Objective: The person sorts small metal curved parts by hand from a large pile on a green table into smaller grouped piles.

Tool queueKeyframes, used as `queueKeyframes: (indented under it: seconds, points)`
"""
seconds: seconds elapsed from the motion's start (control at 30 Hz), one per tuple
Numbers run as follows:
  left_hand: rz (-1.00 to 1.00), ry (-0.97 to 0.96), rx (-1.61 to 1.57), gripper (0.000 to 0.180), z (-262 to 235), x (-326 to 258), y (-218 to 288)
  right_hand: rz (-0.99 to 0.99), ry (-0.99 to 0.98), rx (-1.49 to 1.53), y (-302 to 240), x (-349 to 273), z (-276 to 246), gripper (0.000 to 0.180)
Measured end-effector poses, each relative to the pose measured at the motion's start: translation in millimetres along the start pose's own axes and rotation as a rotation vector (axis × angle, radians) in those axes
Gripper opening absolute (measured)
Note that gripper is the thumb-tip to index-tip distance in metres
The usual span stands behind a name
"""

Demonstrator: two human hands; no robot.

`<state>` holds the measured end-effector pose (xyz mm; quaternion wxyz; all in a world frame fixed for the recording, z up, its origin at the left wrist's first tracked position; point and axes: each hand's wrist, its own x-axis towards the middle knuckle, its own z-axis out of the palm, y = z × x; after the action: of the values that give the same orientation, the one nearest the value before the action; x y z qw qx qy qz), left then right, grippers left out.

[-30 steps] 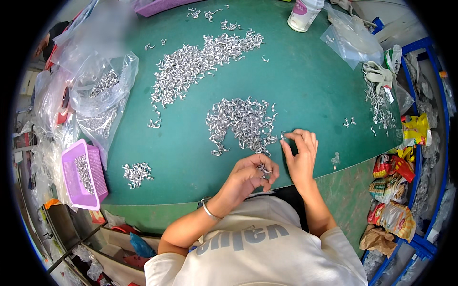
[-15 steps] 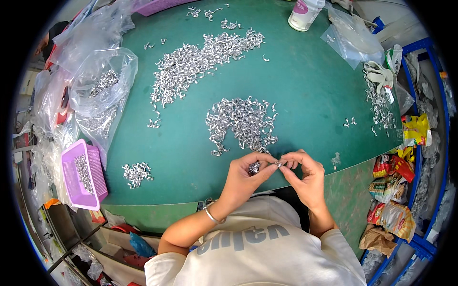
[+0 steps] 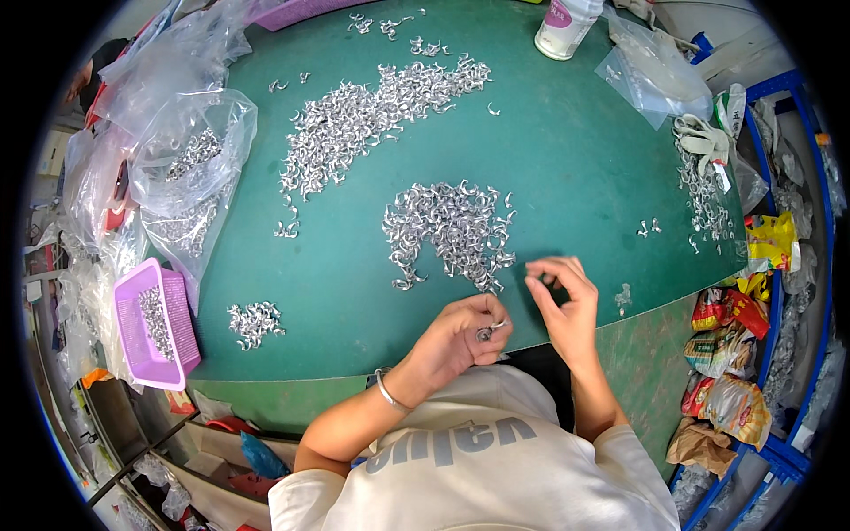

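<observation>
My left hand is closed around a few small curved silver metal pieces, which show between its fingers near the table's front edge. Apart from it, my right hand hovers over the table with its thumb and forefinger slightly parted; motion blurs the fingertips, and I see nothing between them. Just beyond my hands lies a pile of the same curved metal pieces. A larger, long heap of curved metal pieces spreads farther back, and a small cluster of curved metal pieces sits at the front left.
At the left a purple basket and a clear plastic bag hold metal pieces. A white bottle stands at the back of the green table. Gloves lie at the right, near a blue shelf rack.
My hands have come apart. The left has drawn down toward me, its fingers curled in around the metal pieces; the right has lifted slightly up and away.
</observation>
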<state>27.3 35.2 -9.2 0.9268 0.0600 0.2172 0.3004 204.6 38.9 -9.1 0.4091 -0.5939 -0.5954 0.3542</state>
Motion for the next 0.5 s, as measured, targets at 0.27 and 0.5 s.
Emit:
queueKeyframes:
  seconds: [0.27, 0.5]
  points:
    - [0.122, 0.249, 0.282, 0.023, 0.2, 2.1, -3.0, -0.373, 0.098, -0.500, 15.9, 12.8, 13.6, 0.015]
    - [0.221, 0.330, 0.369, 0.019, -0.4, 5.7, -6.9, -0.238, 0.139, -0.199, 12.6, 6.2, 7.4, 0.017]
